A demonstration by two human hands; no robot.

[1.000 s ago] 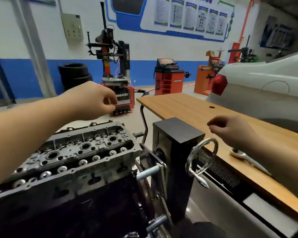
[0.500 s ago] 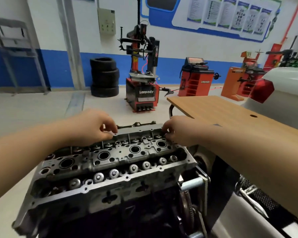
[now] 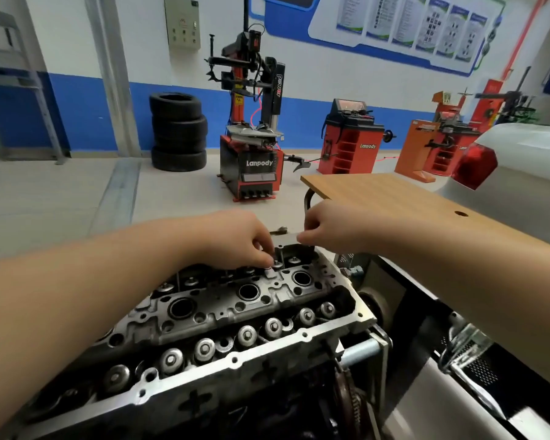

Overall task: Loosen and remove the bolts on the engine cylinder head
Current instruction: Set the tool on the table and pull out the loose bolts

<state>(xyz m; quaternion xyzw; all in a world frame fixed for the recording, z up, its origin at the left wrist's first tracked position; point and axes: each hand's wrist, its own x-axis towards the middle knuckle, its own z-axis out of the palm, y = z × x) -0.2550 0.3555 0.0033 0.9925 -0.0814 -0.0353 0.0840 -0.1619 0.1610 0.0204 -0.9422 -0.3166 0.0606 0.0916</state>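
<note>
The grey cylinder head (image 3: pixel 235 315) sits on top of the engine, tilted down towards me, with a row of round valve caps along its near side. My left hand (image 3: pixel 235 239) reaches over its far side, and the fingertips pinch a small bolt (image 3: pixel 277 263) that stands up from the head. My right hand (image 3: pixel 327 227) is just to the right of it. Its curled fingers and thumb pinch the far rim of the head (image 3: pixel 288 239). Whether there is a bolt under that hand is hidden.
A wooden workbench (image 3: pixel 394 201) runs along the right, close behind my right arm. The engine stand's hand wheel (image 3: pixel 464 341) and flywheel (image 3: pixel 346 398) lie at lower right. Behind are a white car (image 3: pixel 521 160), a tyre changer (image 3: pixel 251 154) and stacked tyres (image 3: pixel 178 131).
My right hand came from over the workbench to the far right corner of the head. My left hand dropped onto the head and pinched a bolt. The view swung left.
</note>
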